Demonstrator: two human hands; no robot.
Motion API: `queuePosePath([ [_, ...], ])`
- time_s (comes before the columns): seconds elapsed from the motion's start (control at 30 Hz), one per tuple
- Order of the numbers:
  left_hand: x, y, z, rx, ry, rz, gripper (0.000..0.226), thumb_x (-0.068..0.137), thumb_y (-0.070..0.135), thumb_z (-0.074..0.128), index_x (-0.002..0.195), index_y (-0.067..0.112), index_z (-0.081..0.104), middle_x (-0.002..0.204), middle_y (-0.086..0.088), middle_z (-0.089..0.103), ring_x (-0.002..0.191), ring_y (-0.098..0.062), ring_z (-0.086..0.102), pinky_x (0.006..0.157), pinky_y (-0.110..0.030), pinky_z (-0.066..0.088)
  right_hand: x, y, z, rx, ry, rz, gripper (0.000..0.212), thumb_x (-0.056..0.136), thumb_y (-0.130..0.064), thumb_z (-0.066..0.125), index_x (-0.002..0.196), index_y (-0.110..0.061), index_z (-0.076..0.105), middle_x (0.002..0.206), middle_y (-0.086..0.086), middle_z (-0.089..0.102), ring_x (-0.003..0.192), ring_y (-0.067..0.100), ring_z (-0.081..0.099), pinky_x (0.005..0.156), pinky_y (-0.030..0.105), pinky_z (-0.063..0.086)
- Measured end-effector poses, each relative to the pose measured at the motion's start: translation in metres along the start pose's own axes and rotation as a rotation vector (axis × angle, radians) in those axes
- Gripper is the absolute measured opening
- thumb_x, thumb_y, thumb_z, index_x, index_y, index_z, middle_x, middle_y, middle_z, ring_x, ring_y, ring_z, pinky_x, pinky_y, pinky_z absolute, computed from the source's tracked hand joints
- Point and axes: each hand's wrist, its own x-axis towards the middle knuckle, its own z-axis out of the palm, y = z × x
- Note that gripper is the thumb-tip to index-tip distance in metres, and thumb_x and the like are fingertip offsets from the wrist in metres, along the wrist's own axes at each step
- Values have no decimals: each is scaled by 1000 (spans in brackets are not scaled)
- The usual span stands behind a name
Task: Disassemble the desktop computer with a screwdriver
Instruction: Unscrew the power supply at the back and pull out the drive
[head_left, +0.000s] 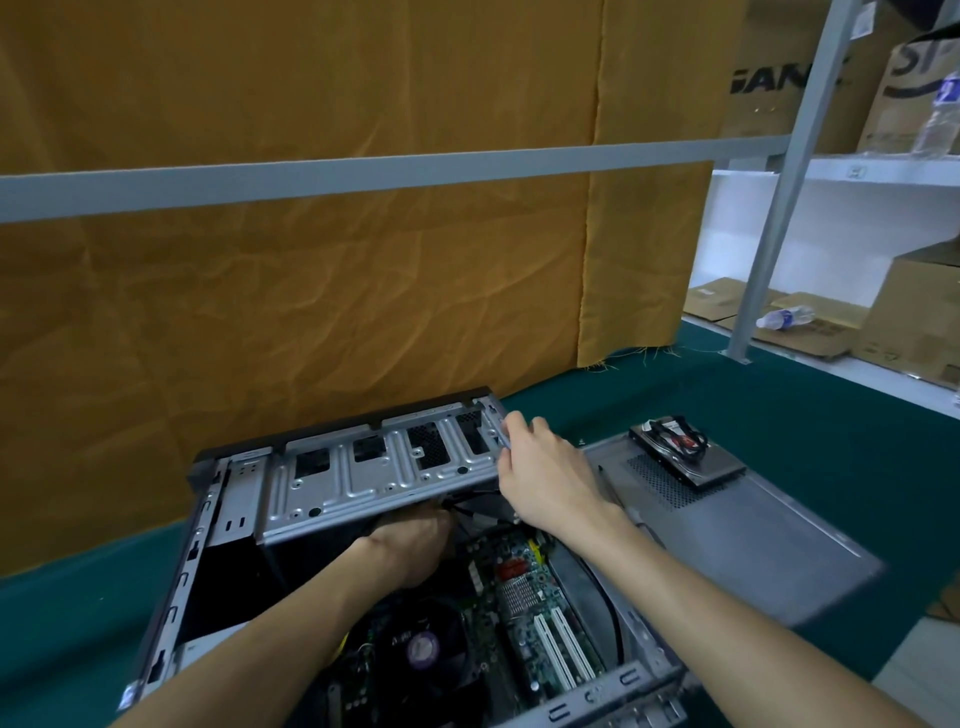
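The desktop computer case (171, 561) lay open on the green mat (779, 405), its motherboard (524, 597) and CPU fan (423, 649) exposed nearest the camera, 2 white slots showing. The left hand (410, 545) reached under the drive cage (374, 473); whether its fingers gripped anything I could not tell. The right hand (540, 467) pinched the cage's far right corner. Beyond, the removed side panel (753, 540) rested on the mat with a hard drive (685, 457) on top. Judging by this, disassembly was well along; cage, board and fan remained. No screwdriver was visible.
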Motion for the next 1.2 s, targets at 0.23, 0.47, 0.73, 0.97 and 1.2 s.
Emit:
queuePosePath([
  [0.23, -2, 13, -5, 90, 40, -68, 33, 106, 11, 40, 136, 4, 51, 135, -17, 58, 118, -32, 60, 90, -39, 48, 0, -2, 0, -26, -8, 11, 24, 104, -24, 43, 126, -13, 42, 109, 11, 54, 85, 30, 61, 62, 36, 44],
  [0.47, -5, 6, -6, 135, 47, 8, 34, 107, 12, 35, 133, -2, 52, 130, -24, 59, 113, -34, 60, 94, -44, 45, -3, -2, 1, -61, -23, 0, 22, 104, -20, 41, 125, -11, 41, 109, 15, 54, 84, 32, 60, 64, 39, 49],
  [0.73, -5, 18, -13, 247, 18, 7, 36, 105, 8, 38, 139, 1, 49, 138, -19, 57, 123, -35, 58, 99, -42, 45, -1, -3, 1, -49, 0, 1, 23, 105, -24, 40, 124, -11, 42, 107, 14, 55, 76, 28, 53, 60, 36, 44],
  [0.97, -7, -8, -1, -40, 58, 45, 40, 107, 30, 40, 138, 7, 53, 139, -20, 56, 125, -36, 55, 107, -46, 41, -3, -1, -1, -25, -9, -2, 23, 106, -25, 41, 125, -12, 43, 108, 13, 55, 75, 25, 51, 60, 34, 42],
  [1.2, -4, 13, -3, -53, 40, -83, 28, 103, 8, 42, 126, 0, 57, 126, -20, 62, 111, -31, 64, 93, -39, 50, -2, -3, 0, -47, -7, 6, 25, 106, -25, 40, 125, -11, 42, 108, 14, 55, 75, 27, 52, 59, 34, 42],
])
